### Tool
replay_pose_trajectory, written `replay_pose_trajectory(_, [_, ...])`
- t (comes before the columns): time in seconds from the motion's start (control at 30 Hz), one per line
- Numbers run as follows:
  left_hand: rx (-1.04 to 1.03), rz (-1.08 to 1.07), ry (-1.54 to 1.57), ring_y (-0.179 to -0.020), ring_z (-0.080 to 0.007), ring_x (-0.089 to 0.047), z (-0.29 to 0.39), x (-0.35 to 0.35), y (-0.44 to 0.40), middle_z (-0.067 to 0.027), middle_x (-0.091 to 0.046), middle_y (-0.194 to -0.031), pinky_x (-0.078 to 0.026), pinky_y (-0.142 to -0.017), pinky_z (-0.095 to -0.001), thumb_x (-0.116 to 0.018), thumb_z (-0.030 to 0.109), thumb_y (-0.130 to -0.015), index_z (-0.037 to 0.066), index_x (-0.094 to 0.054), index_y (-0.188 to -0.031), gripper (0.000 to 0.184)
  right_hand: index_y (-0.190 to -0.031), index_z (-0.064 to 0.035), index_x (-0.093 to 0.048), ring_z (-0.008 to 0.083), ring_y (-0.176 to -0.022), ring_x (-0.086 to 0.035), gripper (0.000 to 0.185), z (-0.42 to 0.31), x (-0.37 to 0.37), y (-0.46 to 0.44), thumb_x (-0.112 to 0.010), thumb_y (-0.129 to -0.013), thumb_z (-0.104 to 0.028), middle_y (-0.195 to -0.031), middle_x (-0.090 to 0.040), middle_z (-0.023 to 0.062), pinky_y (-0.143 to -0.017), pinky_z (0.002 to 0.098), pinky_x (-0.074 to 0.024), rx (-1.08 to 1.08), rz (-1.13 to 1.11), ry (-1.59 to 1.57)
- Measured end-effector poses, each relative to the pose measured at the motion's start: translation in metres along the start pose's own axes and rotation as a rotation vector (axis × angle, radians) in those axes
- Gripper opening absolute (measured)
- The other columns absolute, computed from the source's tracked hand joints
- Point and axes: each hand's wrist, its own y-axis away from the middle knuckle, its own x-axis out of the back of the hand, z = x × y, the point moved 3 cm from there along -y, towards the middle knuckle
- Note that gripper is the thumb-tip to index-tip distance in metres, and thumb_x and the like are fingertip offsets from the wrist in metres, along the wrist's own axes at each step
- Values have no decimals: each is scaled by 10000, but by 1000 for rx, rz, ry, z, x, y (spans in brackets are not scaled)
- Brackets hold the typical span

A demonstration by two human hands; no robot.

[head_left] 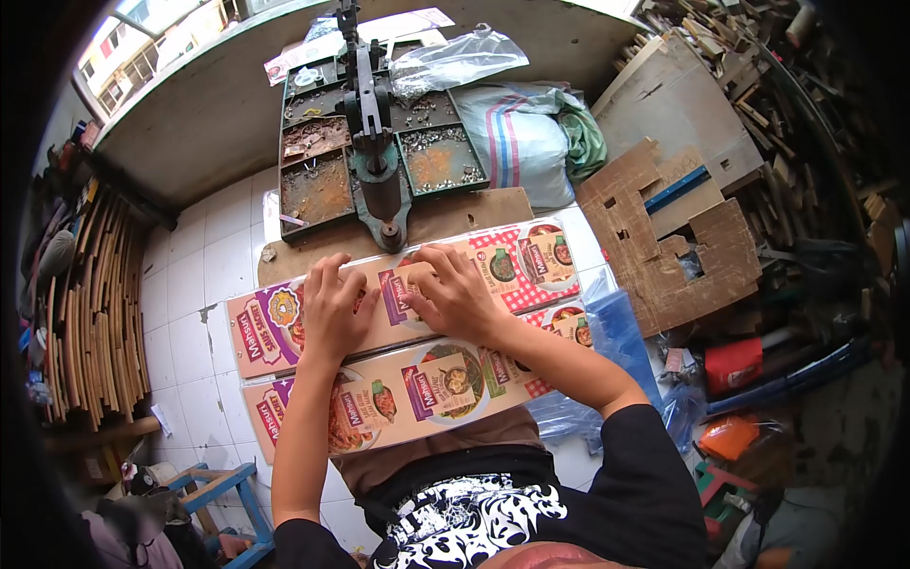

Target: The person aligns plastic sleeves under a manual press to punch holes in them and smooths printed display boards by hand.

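Observation:
A long tan printed panel (379, 264) with food pictures and "Mahsun" labels lies crosswise in front of me, its far edge below the press. My left hand (334, 308) is bent over its left-middle part, fingers curled at the far edge. Just to the right, my right hand (453, 292) bends over the same panel, thumb on the printed face. Some fingertips are hidden. Nearer my lap, a second similar printed panel (318, 408) sits alongside. The upright metal press (384, 194) stands on a wooden board (474, 206) beyond my hands.
Divided trays (438, 156) of small metal parts flank the press. Behind right are a clear plastic bag (464, 62) and white sack (521, 142). Cut brown boards (664, 228) lie right, above blue plastic sheeting (621, 346). Stacked strips (95, 313) and a blue frame (232, 512) are left.

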Motion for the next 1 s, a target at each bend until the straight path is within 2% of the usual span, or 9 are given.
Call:
replay_pose_trajectory(0.1, [-25,-17,-14,-1147,-389,-498,0,-1,0,-164,-537,-1217,-397,-950,-505,-723,189,-795,50,-564,-1020,308,-981,-33,-587,383,-1083,-518,279,-1,3,-1,-697,-832,-242,-1147,-515,187,-935,486,-434,-26,64,-8])
replay_pose_trajectory(0.17, [52,130,165,-1150,-389,-497,-5,-2,3,-168,-533,-1231,-389,-960,-510,-725,217,-800,56,-584,-975,277,-1058,-46,-547,387,-1067,-522,307,1,-2,-4,-678,-857,-238,-1151,-509,189,-893,488,-442,43,-69,59])
replay_pose_trajectory(0.3, [-36,-57,-34,-1161,-407,-489,0,1,0,-176,-512,-1268,-377,-993,-529,-745,249,-789,71,-535,-1105,419,-994,-30,-578,375,-1105,-507,275,1,-2,1,-686,-841,-232,-1146,-518,184,-937,481,-428,-21,79,-63])
replay_pose_trajectory(0.47, [81,-1,152,-1178,-406,-480,-5,-1,-1,-165,-523,-1253,-362,-1039,-522,-750,274,-780,73,-586,-1027,357,-939,-46,-594,379,-1128,-507,260,1,-6,-6,-734,-813,-227,-1171,-508,170,-944,472,-441,-5,-68,69])
replay_pose_trajectory(0.53, [-72,-24,-23,-1135,-401,-502,-4,-1,-1,-161,-526,-1232,-411,-948,-503,-789,260,-751,74,-554,-1069,437,-988,-47,-590,376,-1137,-499,268,-3,-2,-5,-706,-827,-227,-1170,-507,176,-961,474,-428,6,-11,66])
replay_pose_trajectory(0.63, [1,-19,50,-1090,-389,-523,-3,2,-2,-162,-534,-1197,-437,-902,-482,-801,255,-742,72,-510,-1148,532,-1077,-46,-583,354,-1121,-507,311,-4,0,-7,-674,-839,-223,-1140,-520,169,-979,470,-412,37,21,83])
replay_pose_trajectory(0.73, [2,15,92,-1060,-387,-539,-8,-2,3,-161,-547,-1170,-454,-872,-465,-811,260,-733,72,-472,-1197,604,-1093,-45,-573,330,-1076,-528,332,-1,-7,-9,-676,-832,-222,-1096,-537,151,-970,461,-411,21,-121,25])
replay_pose_trajectory(0.93, [5,121,200,-977,-364,-558,-8,-3,3,-141,-576,-1067,-450,-836,-453,-799,257,-746,77,-516,-1155,529,-1136,-49,-541,333,-1031,-552,387,-1,-6,-11,-705,-816,-192,-1072,-547,140,-924,446,-437,-19,-92,24])
replay_pose_trajectory(1.0, [-16,28,126,-963,-336,-561,-7,-2,0,-123,-580,-1043,-437,-831,-438,-786,254,-753,79,-546,-1119,471,-1108,-43,-523,341,-1033,-552,373,0,-9,-11,-709,-814,-177,-1077,-543,145,-916,449,-444,18,-117,70])
